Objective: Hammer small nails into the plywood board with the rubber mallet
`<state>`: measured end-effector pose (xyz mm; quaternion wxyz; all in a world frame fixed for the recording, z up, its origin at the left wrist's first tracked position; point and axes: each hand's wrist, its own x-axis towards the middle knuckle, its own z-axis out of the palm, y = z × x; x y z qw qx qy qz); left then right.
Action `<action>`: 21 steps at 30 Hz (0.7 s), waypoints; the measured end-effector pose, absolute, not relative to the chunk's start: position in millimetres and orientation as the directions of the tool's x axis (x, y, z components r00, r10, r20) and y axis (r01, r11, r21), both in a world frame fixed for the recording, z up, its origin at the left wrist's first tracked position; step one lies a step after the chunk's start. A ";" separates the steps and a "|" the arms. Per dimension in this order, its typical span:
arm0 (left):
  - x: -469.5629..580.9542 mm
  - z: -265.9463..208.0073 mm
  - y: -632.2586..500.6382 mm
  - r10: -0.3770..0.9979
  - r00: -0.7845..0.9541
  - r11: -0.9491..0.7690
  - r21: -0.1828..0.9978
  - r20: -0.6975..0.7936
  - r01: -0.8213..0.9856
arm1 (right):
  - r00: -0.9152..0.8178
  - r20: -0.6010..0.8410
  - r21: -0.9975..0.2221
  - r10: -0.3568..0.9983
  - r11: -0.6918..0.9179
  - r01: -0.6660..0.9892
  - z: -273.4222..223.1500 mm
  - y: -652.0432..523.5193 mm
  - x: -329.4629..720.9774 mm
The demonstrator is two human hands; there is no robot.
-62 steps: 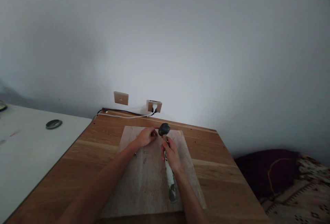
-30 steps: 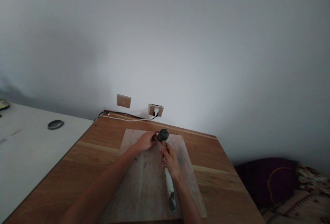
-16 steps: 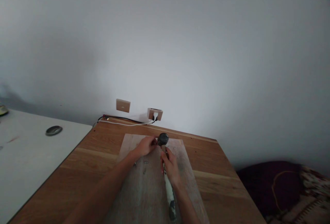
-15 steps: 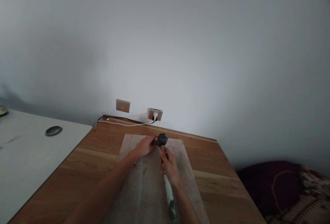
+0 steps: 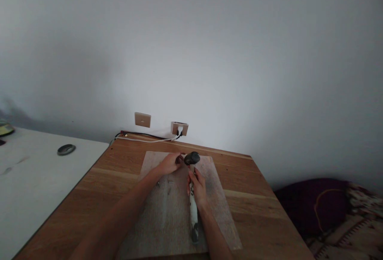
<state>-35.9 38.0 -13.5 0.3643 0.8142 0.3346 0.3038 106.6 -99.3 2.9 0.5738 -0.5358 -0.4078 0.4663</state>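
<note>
A hammer (image 5: pixel 194 208) with a dark, rounded head and a worn white handle is gripped in my right hand (image 5: pixel 197 184), close below the head. Its head hangs over the far part of a pale wooden board (image 5: pixel 167 220). Just left of the head, my left hand (image 5: pixel 171 163) has its fingers pinched together near the board's surface; what they hold, if anything, is too small to make out. Small metal pieces (image 5: pixel 170 181), perhaps nails, lie on the board nearer to me.
The board lies on a brown wooden table (image 5: pixel 254 216) against a wall. A white table (image 5: pixel 38 188) with a dark ring-shaped lid (image 5: pixel 66 149) stands at left. Cables (image 5: pixel 146 140) run along the back to a socket (image 5: pixel 180 129). Purple fabric (image 5: pixel 317 208) is at right.
The hammer head has swung slightly right and away from my left fingers, showing its side. The handle's lower end has shifted left. My left hand stays at about the same spot on the board.
</note>
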 end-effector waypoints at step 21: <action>-77.0 40.1 -13.7 0.593 0.799 -0.721 0.374 -0.102 0.583 | 0.275 -0.021 -0.989 0.961 0.020 -0.146 2.3 -99.4 105.1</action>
